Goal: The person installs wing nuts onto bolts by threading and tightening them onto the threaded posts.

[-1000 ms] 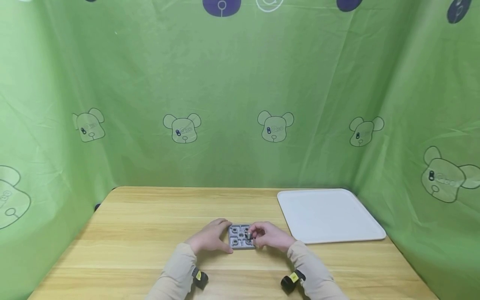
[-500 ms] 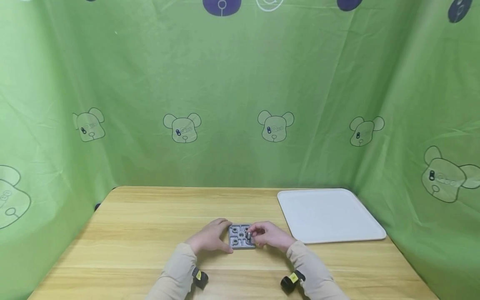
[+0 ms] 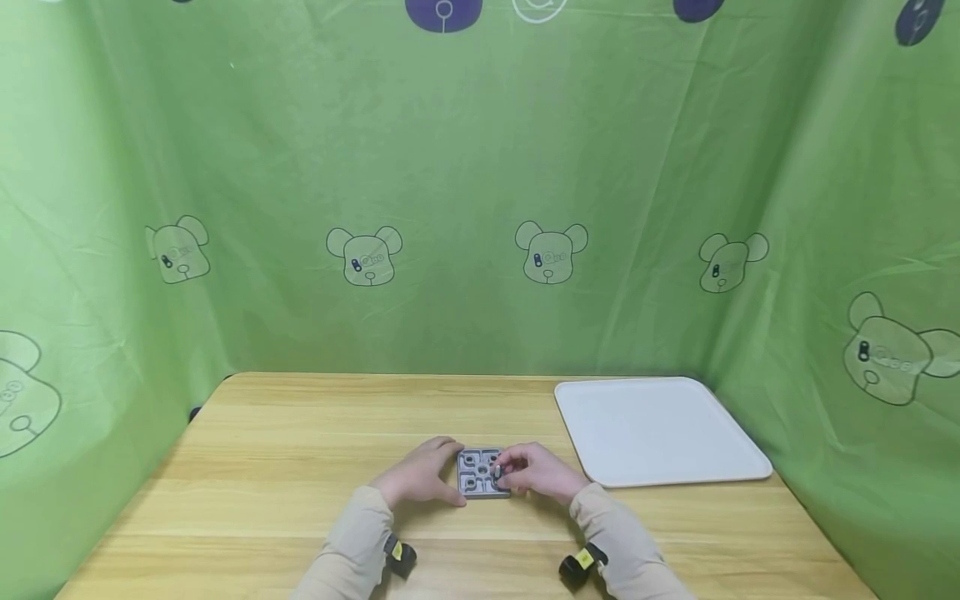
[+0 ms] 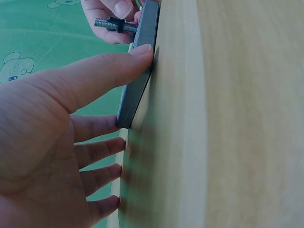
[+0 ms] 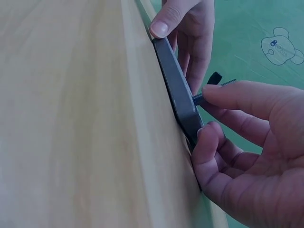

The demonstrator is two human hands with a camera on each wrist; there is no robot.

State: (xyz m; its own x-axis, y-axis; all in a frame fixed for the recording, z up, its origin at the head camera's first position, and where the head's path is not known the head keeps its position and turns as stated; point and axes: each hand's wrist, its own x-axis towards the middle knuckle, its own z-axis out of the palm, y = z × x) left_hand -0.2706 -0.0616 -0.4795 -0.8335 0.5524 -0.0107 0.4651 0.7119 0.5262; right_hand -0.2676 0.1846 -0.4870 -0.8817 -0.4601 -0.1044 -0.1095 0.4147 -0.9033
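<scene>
A square grey metal plate (image 3: 482, 480) with round holes and raised ribs lies on the table between both hands. My left hand (image 3: 422, 477) holds its left side, the thumb on the near edge and the index finger at the far corner. Out of the plate's face sticks a threaded bolt (image 4: 129, 27), carrying a small black nut (image 4: 114, 23) with wing-like ends. At the plate's right side, my right hand (image 3: 542, 472) pinches the nut on the bolt between thumb and index finger. Its other fingers curl by the plate's edge in the right wrist view and partly hide the nut.
A white tray (image 3: 660, 429) lies on the right rear of the wooden table (image 3: 300, 433). Green curtains (image 3: 457, 325) printed with bear heads surround the table at the back and sides. Each wrist wears a small black camera (image 3: 403, 560).
The right fingers and thumb shift slightly around the nut, and the right wrist turns a little. My left hand and the plate stay in place.
</scene>
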